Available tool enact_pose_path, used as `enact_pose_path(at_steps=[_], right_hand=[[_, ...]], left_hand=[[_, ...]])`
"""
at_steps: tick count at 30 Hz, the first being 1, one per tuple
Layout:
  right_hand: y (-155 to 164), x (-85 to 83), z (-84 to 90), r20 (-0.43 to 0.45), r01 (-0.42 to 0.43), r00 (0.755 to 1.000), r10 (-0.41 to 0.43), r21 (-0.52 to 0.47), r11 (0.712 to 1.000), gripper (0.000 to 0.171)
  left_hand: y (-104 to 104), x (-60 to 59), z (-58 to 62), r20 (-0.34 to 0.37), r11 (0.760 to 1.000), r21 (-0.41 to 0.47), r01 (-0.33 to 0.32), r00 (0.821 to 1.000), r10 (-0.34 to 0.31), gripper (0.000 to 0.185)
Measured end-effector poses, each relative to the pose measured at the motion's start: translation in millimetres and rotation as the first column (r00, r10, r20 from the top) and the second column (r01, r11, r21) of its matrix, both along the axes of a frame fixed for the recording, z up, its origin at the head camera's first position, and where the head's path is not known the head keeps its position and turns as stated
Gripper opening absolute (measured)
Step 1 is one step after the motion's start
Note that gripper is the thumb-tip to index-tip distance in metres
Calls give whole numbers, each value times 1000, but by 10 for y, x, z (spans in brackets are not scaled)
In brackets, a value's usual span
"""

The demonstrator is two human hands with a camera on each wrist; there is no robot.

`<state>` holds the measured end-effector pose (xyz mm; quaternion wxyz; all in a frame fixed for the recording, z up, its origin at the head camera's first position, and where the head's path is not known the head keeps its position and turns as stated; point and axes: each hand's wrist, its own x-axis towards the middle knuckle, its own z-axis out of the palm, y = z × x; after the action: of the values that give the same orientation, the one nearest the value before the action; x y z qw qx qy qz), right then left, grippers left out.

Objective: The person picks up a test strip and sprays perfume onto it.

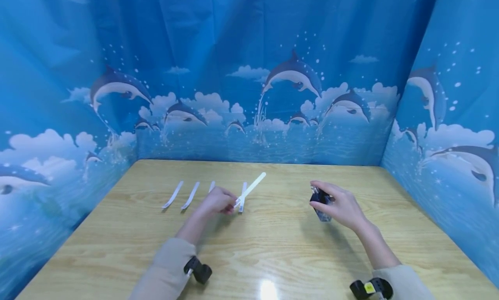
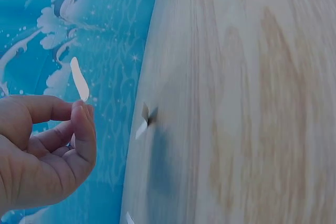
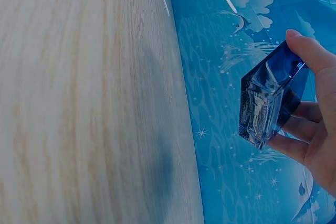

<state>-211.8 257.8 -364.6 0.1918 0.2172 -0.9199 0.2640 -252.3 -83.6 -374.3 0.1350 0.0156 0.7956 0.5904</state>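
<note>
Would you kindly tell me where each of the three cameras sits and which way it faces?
Head: worn on the head, looking forward and down at the table; both forearms, left hand and right hand show.
Left wrist: beside the left hand, looking along the table toward the dolphin backdrop; fingers pinch a white strip.
Right wrist: beside the right hand, whose grip holds a blue glass bottle.
Shared: head and left wrist both show the strip.

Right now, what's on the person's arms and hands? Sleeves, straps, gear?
Both hands are bare: no gloves or rings visible on the left hand or right hand. Each arm wears a light beige long sleeve, pushed back from the wrist. A small black camera unit sits on the left forearm; the right unit is black with a yellow sticker.
</note>
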Motion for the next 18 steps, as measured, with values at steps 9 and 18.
enact_pose_path(at_steps=[9, 18], right_hand=[[-65, -11, 15, 0, -7, 1000, 7, -2, 1000, 56], [-91, -45, 11, -65, -21, 998, 22, 15, 1000, 56]], left_hand=[[153, 92, 63, -47, 998, -45, 34, 998, -36, 18], [256, 181, 147, -38, 996, -55, 69, 997, -72, 18]])
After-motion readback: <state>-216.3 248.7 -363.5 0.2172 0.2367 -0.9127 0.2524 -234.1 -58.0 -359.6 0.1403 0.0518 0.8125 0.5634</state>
